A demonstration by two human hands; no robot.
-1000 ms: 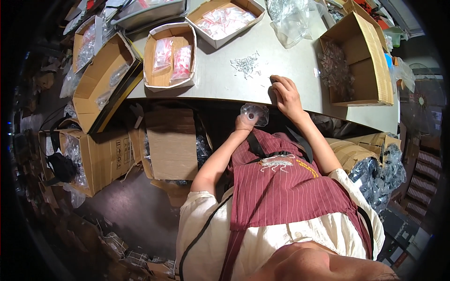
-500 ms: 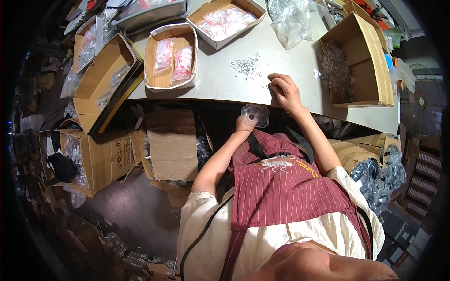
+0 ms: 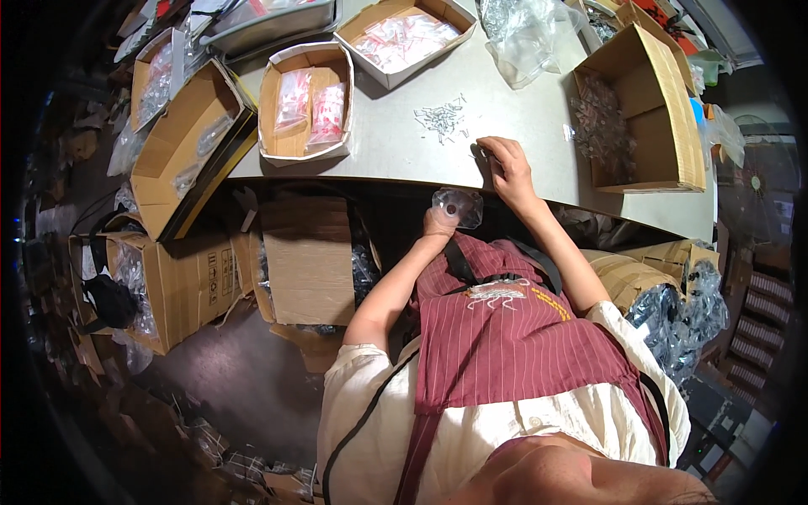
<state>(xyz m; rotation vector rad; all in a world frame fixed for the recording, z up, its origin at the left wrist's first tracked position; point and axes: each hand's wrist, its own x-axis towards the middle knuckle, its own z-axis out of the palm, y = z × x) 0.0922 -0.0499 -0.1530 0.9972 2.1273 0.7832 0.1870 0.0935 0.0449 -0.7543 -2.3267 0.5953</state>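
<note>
I am looking down over the person's striped maroon apron [image 3: 513,337] at a grey worktop [image 3: 396,147] crowded with cartons. The left hand [image 3: 439,223] sits just below the near edge of the worktop, its fingers closed around the mouth of a small clear plastic bag [image 3: 459,206]. I judge the bag is held there, under the edge, so that parts can be drawn off the surface and dropped straight in. The right hand [image 3: 505,168] lies palm-down on the worktop near that same edge, fingertips pressed to the surface and close together; whether they pinch anything I cannot tell, since anything beneath them is too small to make out. A loose scatter of small silver metal screws [image 3: 442,122] lies on the worktop just beyond the right hand's fingertips, near them but not touching.

The clear bag lies below and slightly left of the right hand, the two near each other, with the worktop edge between them.

To the left stands an open white-sided cardboard tray of pink-tinted packets [image 3: 307,105], and farther back a second shallow cardboard box of similar filled packets [image 3: 404,38]. On the right an open brown cardboard box [image 3: 648,114] holds dark small parts, all within arm's reach.
</note>
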